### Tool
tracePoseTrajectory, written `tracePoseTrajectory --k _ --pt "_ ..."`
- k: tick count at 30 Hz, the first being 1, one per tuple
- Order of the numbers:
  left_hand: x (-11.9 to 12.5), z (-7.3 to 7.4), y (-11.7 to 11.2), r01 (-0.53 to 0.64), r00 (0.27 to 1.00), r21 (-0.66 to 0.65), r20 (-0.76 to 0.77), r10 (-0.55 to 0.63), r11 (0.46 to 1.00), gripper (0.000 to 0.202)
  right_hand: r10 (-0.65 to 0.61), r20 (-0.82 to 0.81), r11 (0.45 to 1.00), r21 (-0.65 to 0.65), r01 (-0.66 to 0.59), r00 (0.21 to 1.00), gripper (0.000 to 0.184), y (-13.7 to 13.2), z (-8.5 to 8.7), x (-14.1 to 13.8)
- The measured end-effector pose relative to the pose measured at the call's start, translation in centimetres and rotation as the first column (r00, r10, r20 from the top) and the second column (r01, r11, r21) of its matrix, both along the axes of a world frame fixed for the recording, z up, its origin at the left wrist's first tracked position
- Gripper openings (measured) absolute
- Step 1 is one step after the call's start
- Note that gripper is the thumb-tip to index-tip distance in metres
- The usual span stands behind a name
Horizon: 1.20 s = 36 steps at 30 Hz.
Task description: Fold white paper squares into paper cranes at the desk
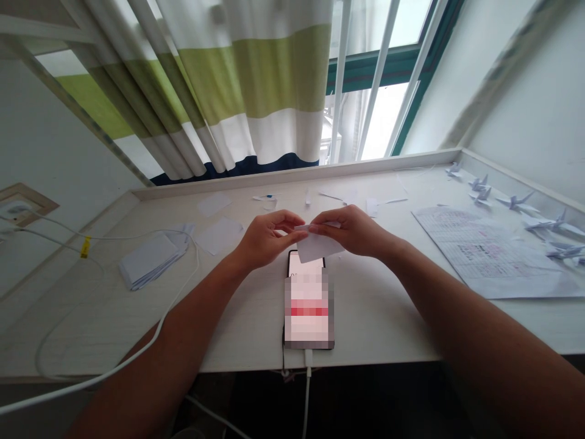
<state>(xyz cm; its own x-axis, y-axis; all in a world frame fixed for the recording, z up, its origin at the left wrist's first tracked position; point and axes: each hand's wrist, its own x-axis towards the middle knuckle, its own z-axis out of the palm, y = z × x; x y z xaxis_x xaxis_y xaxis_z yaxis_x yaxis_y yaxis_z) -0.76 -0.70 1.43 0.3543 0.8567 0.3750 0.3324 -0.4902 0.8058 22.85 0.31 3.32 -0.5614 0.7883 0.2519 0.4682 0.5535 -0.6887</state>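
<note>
Both my hands hold one small sheet of white paper up over the desk. My left hand pinches its upper left corner between thumb and fingers. At the paper's top edge, my right hand pinches too, its fingertips almost touching the left ones. The sheet hangs tilted toward me, and its far side is hidden. Just below it lies a phone with a lit, partly blurred screen and a white charging cable in its lower end.
Several folded paper cranes line the right edge, beside a printed sheet. At left are a stack of white paper and loose sheets. Paper scraps lie behind my hands. A white cable crosses over my left forearm.
</note>
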Motion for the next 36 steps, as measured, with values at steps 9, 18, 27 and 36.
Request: tracePoseTrajectory --k 9,18,27,36 --pt "0.2 -0.7 0.0 -0.045 0.999 0.027 0.005 0.045 0.999 0.025 0.046 0.076 0.998 -0.044 -0.043 0.996 0.039 0.0 0.1 0.2" --pt "0.5 -0.3 -0.4 -0.040 0.998 0.061 -0.043 0.043 0.997 0.028 0.035 0.094 0.999 -0.001 -0.035 0.995 0.039 0.2 0.1 0.4" --pt "0.3 -0.7 -0.1 0.009 0.999 0.027 -0.039 -0.008 1.000 0.028 0.013 0.072 0.994 0.103 -0.020 0.997 0.032 -0.1 0.2 0.1" --pt "0.9 0.3 -0.9 -0.059 0.992 0.113 -0.107 0.071 0.992 0.026 -0.020 0.233 0.956 0.288 -0.049 0.972 0.035 -0.3 0.1 0.1"
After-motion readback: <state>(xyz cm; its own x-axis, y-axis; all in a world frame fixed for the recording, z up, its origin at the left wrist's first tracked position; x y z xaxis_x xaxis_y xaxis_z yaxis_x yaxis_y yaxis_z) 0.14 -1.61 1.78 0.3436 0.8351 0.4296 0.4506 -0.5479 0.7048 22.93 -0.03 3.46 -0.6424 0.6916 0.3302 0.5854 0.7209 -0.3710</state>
